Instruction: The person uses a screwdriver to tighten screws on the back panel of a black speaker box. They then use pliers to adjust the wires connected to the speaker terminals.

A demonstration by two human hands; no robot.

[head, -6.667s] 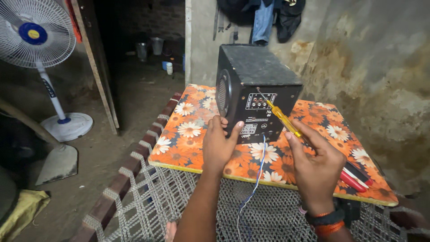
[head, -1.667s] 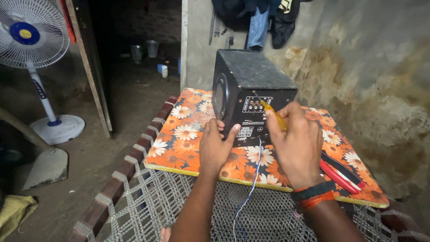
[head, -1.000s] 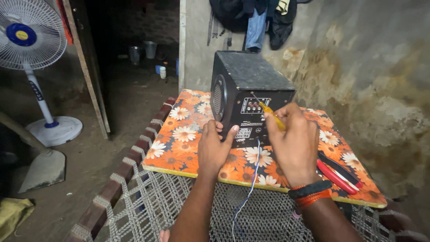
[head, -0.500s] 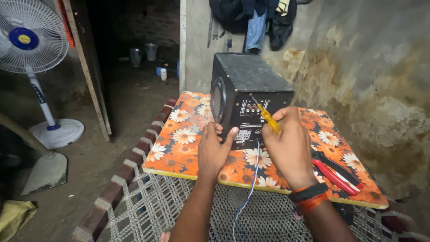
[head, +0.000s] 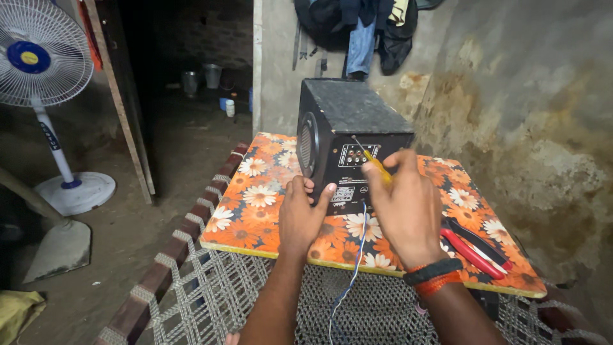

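Note:
A black speaker box (head: 348, 121) stands on an orange flowered board (head: 255, 198), its rear panel with sockets facing me. My left hand (head: 300, 214) presses against the lower left of that panel, fingers spread on the box. My right hand (head: 402, 204) grips a yellow-handled screwdriver (head: 377, 167), its thin metal tip touching the socket plate on the panel. A thin blue and white wire (head: 354, 262) hangs from the back of the box down between my forearms.
Red and black pliers (head: 476, 246) lie on the board right of my right hand. The board rests on a woven rope cot (head: 211, 294). A pedestal fan (head: 41, 70) stands at the left. A rough stained wall (head: 530, 96) is at the right; clothes (head: 364, 25) hang behind the box.
My right hand has brought the screwdriver in from the right to the rear panel and shifted it slightly on the socket plate. My left hand stays on the box.

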